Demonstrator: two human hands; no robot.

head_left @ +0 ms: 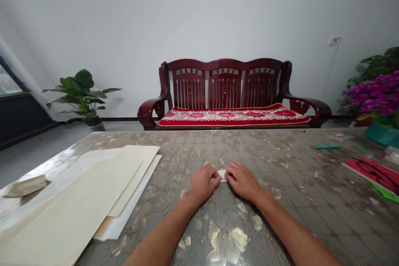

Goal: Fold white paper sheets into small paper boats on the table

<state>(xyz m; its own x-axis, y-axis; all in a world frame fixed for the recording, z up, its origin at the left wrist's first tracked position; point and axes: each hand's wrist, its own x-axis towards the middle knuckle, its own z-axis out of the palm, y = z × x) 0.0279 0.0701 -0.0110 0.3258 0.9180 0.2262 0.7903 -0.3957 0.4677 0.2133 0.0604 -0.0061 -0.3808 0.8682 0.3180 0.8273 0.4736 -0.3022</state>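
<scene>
A small white piece of paper (222, 176) lies on the patterned tabletop (224, 216), between my two hands near the middle. My left hand (204, 182) has its fingers curled and pinched at the paper's left end. At the right end, my right hand (242, 179) grips the paper the same way, fingers bent together. Both hands rest low on the table, a short gap apart, and cover the paper's ends.
Large cream and white sheets (77, 191) cover the table's left side, with a small stack (26, 186) on them. At the right are a green pen (328, 147), glasses on a red booklet (370, 170) and purple flowers (374, 93). A wooden bench (224, 65) stands beyond.
</scene>
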